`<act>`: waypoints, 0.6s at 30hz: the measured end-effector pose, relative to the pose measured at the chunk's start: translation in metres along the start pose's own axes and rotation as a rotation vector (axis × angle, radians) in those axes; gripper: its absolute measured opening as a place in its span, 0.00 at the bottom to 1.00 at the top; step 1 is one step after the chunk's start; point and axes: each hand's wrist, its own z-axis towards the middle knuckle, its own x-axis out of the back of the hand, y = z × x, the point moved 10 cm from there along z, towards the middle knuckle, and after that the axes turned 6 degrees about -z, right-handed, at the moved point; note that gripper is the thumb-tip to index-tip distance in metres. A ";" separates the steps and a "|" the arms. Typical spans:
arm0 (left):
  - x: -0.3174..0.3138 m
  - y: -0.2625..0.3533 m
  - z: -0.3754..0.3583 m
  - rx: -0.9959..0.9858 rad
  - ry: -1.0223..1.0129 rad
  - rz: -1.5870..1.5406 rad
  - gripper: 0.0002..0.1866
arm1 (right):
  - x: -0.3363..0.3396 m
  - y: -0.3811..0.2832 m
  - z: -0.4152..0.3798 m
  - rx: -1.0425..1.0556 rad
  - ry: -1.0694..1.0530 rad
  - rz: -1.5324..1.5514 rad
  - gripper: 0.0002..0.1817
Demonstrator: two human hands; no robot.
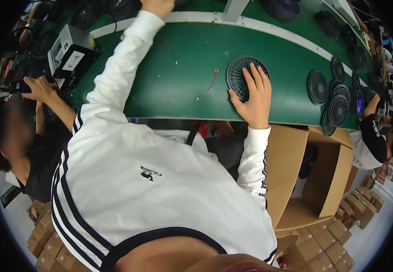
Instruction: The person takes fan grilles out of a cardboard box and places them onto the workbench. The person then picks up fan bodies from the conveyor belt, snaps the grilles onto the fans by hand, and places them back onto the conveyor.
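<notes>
My right hand (256, 97) rests with spread fingers on a round black fan grille (237, 76) lying on the green table (178, 90). My left arm stretches forward to the top edge of the view, where my left hand (158, 6) is cut off by the frame; its fingers are out of sight. To the left of the grille, a thin red wire with a small connector (214, 81) lies on the table. More round black grilles (318, 87) lie in a loose group at the table's right end, some overlapping.
A grey and black machine (72, 56) stands at the table's left end, near a co-worker's hand (40, 88). Beyond the white rail (196, 17) lie dark round parts (281, 8). An open cardboard box (287, 167) is below the front edge. Another person (371, 140) is at the far right.
</notes>
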 end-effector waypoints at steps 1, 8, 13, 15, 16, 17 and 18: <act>0.013 -0.022 -0.004 0.496 -0.118 -0.598 0.16 | -0.003 -0.007 0.000 0.045 -0.015 0.018 0.40; 0.059 0.016 -0.161 1.131 -0.188 -2.324 0.24 | -0.010 -0.005 0.000 -0.189 0.004 -0.225 0.49; 0.063 0.053 -0.234 1.352 -0.214 -1.749 0.26 | -0.004 -0.007 0.005 0.011 -0.213 0.037 0.49; 0.083 0.048 -0.226 1.241 -0.228 -1.439 0.31 | -0.006 0.001 0.000 -0.032 -0.230 0.000 0.50; 0.104 0.045 -0.205 0.950 -0.276 -1.217 0.35 | -0.008 0.002 0.000 -0.045 -0.235 -0.006 0.51; 0.123 0.048 -0.185 0.667 -0.318 -0.985 0.40 | -0.009 0.005 0.003 -0.080 -0.229 0.005 0.52; 0.136 0.058 -0.175 0.391 -0.355 -0.746 0.45 | -0.009 0.007 0.007 -0.115 -0.223 0.014 0.53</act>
